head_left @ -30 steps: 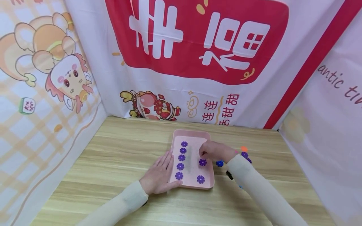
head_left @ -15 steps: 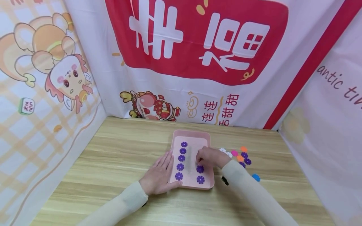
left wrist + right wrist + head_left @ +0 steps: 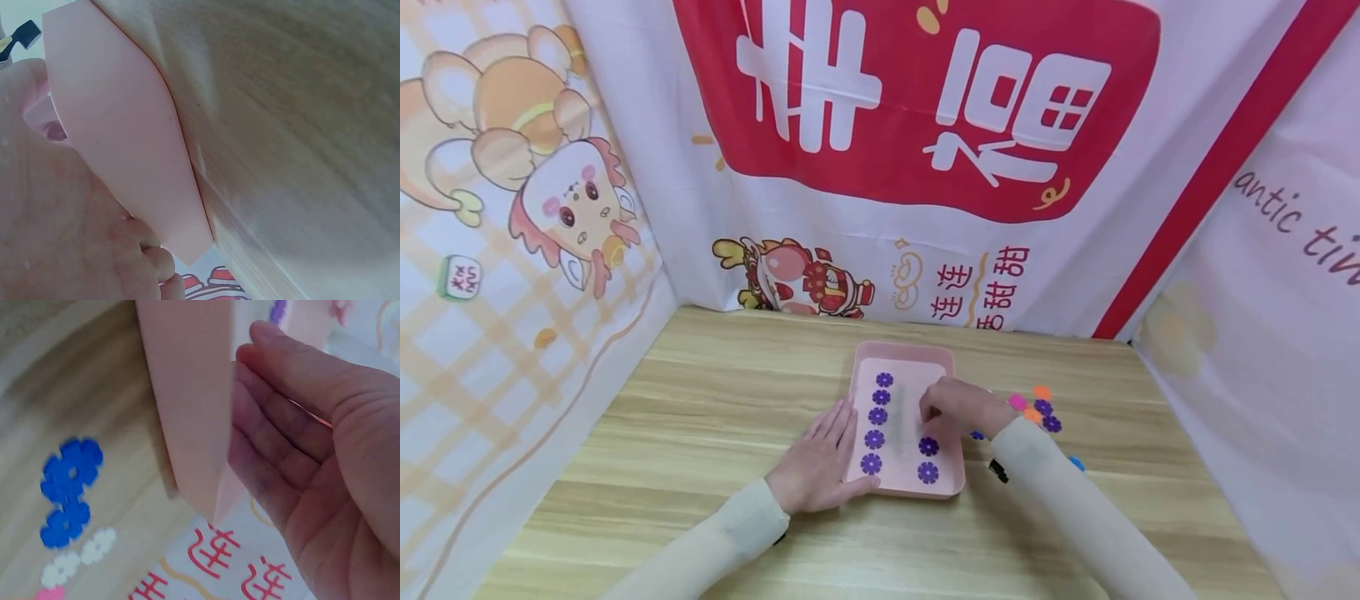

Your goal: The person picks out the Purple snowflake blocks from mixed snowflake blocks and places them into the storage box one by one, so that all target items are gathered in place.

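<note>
A shallow pink tray (image 3: pixel 904 351) lies on the wooden table. Purple snowflake building discs lie inside it: several in a column along the left, such as the disc (image 3: pixel 874 439), and two at the right, the near disc (image 3: pixel 928 472) and the upper disc (image 3: pixel 928 447). My left hand (image 3: pixel 816 467) rests against the tray's left side, fingers extended and thumb over the near left corner. Above the upper right disc hovers my right hand (image 3: pixel 958 404), its fingers loosely bent. In the right wrist view, thumb and forefinger (image 3: pixel 265 332) are close together, and I see nothing held between them.
Loose discs lie right of the tray: orange (image 3: pixel 1042 392), pink (image 3: pixel 1017 402), purple (image 3: pixel 1052 424) and blue (image 3: pixel 1077 463). White discs (image 3: pixel 60 569) show in the right wrist view. Printed cloth (image 3: pixel 925 208) hangs behind the table and at both sides.
My right hand brought a purple disc down the tray's right side, set it just above the near one, and has drawn slightly away from it. The left hand stays in place.
</note>
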### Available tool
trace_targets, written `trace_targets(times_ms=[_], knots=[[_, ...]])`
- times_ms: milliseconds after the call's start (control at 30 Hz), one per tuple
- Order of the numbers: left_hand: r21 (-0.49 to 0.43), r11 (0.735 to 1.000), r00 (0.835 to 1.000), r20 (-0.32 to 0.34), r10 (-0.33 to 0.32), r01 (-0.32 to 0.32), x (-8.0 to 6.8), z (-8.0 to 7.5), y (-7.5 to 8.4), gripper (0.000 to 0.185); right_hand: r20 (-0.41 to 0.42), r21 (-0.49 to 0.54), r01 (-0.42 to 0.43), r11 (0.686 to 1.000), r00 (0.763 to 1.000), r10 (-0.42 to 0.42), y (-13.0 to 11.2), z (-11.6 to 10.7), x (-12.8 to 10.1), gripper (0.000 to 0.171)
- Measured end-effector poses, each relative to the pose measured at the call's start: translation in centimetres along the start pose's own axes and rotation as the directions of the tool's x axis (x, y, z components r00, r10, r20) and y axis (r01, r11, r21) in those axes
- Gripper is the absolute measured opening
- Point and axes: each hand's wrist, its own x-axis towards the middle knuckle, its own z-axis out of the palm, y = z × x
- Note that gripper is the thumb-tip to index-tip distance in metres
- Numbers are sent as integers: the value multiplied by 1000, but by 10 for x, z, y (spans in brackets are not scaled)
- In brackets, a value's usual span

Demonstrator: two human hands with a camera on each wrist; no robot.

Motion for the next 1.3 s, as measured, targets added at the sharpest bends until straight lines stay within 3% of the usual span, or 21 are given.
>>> trace_targets(times_ms=[200,300,500,900,1300], knots=[[23,1000,1000,11,-6,6,1,-2,-1,105,-68,-50,48,998,996,-51,13,-20,-16,5],[32,999,1000,22,-6,6,1,-3,0,104,-76,-34,42,999,996,-45,23,-27,-29,1],[56,998,999,45,-20,18,2,-6,1,104,-112,-18,7,1000,994,-9,50,-31,-61,10],[72,997,999,50,-13,10,2,-6,1,104,-102,56,-152,987,982,157,105,-11,-110,17],[57,998,999,45,-12,9,1,-6,-1,105,-90,122,-229,966,966,241,128,18,-125,20]])
